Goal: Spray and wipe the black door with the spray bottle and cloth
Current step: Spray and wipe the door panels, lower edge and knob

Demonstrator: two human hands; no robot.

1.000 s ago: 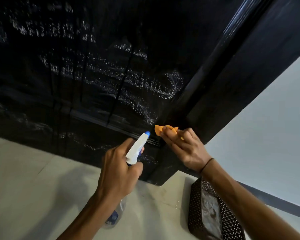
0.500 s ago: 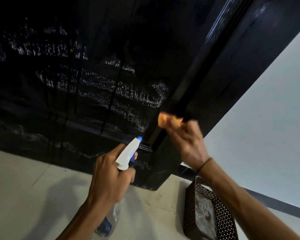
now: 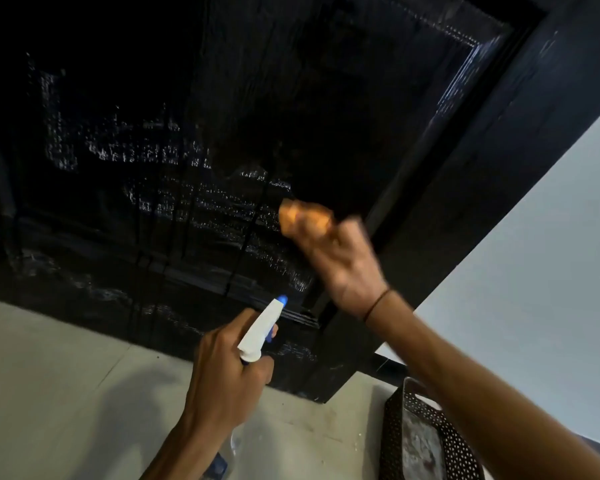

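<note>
The right hand point(image 3: 340, 265) pinches a bunched orange cloth point(image 3: 303, 218) in its grip, pressed against the lower panel of the black door point(image 3: 222, 133), just beside the raised frame edge. The left hand point(image 3: 222, 379) is wrapped shut around the neck of the spray bottle point(image 3: 262, 329), its blue nozzle aimed at the door's bottom rail.

White beads of spray lie in streaks across the panel to the left of the cloth; if they are left too long, they will likely run down and dry as marks. A careless stroke could also skip the grooves of the moulding. A squeeze now would probably wet the right wrist, which sits near the nozzle's line.

The right hand and cloth are blurred, so the finger positions are unclear. The bottle's body is mostly hidden behind the left hand, and the perforated basket point(image 3: 465, 455) on the floor point(image 3: 49, 375) is cut off by the forearm and the frame.
</note>
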